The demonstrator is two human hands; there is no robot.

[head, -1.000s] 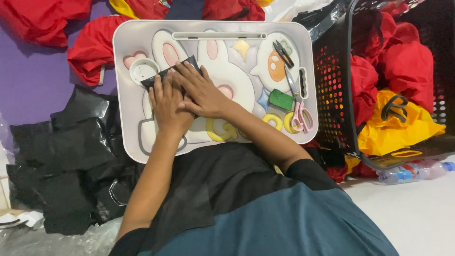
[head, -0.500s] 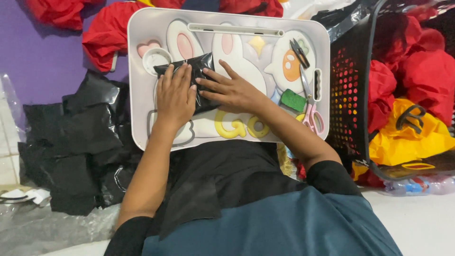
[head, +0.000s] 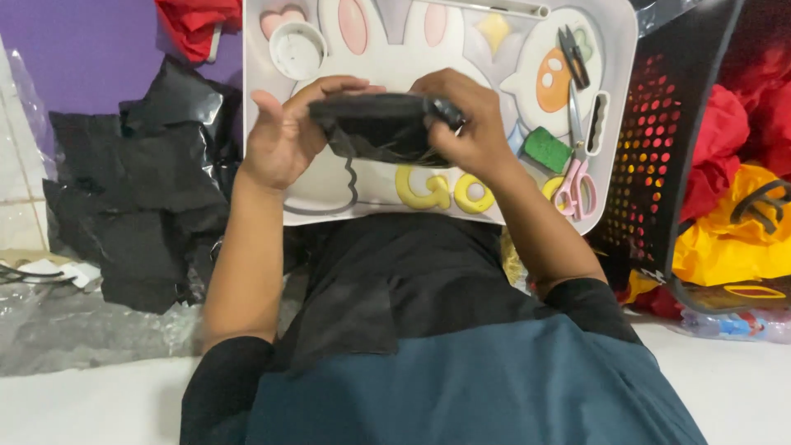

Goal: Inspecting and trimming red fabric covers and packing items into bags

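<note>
Both my hands hold up a folded piece of black plastic sheet (head: 381,126) above a white lap tray (head: 329,185) printed with a rabbit and yellow letters. My left hand (head: 284,132) grips its left end, thumb raised. My right hand (head: 465,119) pinches its right end. The black piece hangs a little above the tray surface.
On the tray lie a white round lid (head: 297,49), a green sponge block (head: 547,148), pink scissors (head: 577,183) and black clippers (head: 572,45). A black perforated basket (head: 667,148) with red and yellow cloth stands right. Black plastic sheets (head: 140,189) pile left. Red cloth (head: 194,25) lies behind.
The hands pressed flat on the black piece on the tray, then lifted it off and now hold it up between them. The camera has moved closer.
</note>
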